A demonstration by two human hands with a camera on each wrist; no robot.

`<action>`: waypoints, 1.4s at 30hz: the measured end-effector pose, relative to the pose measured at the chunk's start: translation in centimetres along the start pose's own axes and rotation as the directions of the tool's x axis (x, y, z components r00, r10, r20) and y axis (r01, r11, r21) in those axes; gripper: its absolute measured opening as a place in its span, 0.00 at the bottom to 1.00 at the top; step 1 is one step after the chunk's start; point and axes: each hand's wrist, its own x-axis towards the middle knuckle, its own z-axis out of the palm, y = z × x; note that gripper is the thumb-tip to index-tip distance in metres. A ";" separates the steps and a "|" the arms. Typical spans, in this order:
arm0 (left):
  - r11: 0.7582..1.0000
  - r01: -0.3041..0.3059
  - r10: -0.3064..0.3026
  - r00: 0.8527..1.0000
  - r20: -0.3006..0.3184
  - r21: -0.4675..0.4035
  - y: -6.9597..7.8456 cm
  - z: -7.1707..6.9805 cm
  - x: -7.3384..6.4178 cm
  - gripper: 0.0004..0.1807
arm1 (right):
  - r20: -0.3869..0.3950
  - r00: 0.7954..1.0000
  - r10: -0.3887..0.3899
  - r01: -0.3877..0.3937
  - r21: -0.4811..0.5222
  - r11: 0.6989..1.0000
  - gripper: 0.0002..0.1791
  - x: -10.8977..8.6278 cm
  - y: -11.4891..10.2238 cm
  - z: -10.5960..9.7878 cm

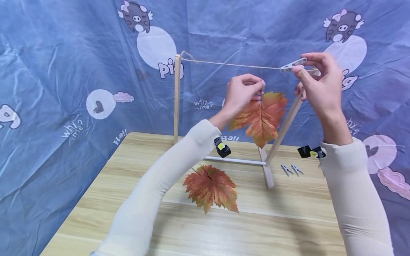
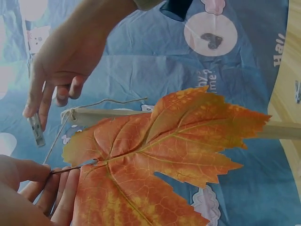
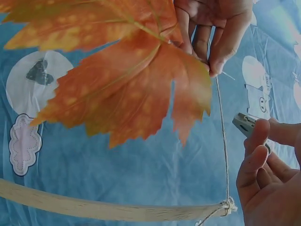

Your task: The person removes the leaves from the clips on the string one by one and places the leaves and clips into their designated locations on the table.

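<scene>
By its thin stem, my left hand (image 1: 245, 90) pinches an orange artificial maple leaf (image 1: 264, 117), which hangs just under the string (image 1: 230, 64). The leaf's stem tip reaches up to about the string's height. Between thumb and fingers of my right hand (image 1: 323, 81) is a light grey clothespin (image 1: 293, 65), close to the string near its right end. The right wrist view shows that clothespin (image 3: 247, 123) apart from the leaf. A second maple leaf (image 1: 211, 188) lies on the table.
The string is tied between two upright wooden posts, the left post (image 1: 177, 99) and the right post (image 1: 285, 129). A white rod (image 1: 235, 160) joins them low down. Two more clothespins (image 1: 292, 170) lie on the table (image 1: 128, 199) at right. Blue printed cloth (image 1: 80, 64) hangs behind.
</scene>
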 end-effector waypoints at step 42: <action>0.964 0.163 -0.178 0.983 -0.054 -0.212 -4.7 -5.6 -3.4 0.05 | -0.003 0.998 0.069 -0.069 -0.145 0.987 0.22 -4.8 2.4 -3.6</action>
